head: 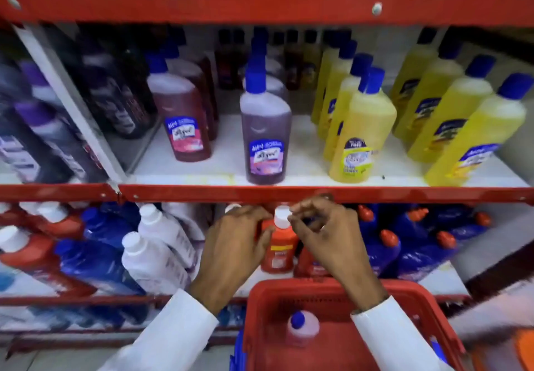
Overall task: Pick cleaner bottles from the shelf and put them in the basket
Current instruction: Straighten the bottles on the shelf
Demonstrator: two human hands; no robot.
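An orange-red cleaner bottle [280,250] with a white cap stands on the lower shelf, straight ahead. My left hand [234,243] wraps its left side, fingers on the bottle's shoulder. My right hand [323,232] hovers at the cap's right, fingers curled and pinched close to the cap; whether they touch it I cannot tell. Below my wrists sits the red basket [410,298], with a pink-purple bottle [302,327] with a blue cap lying inside it.
The upper shelf [219,168] carries purple and red bottles with blue caps, and rows of yellow bottles [361,136] to the right. The lower shelf holds white bottles [156,243] on the left and blue bottles [404,249] with orange caps on the right. A red shelf rail [260,192] runs just above my hands.
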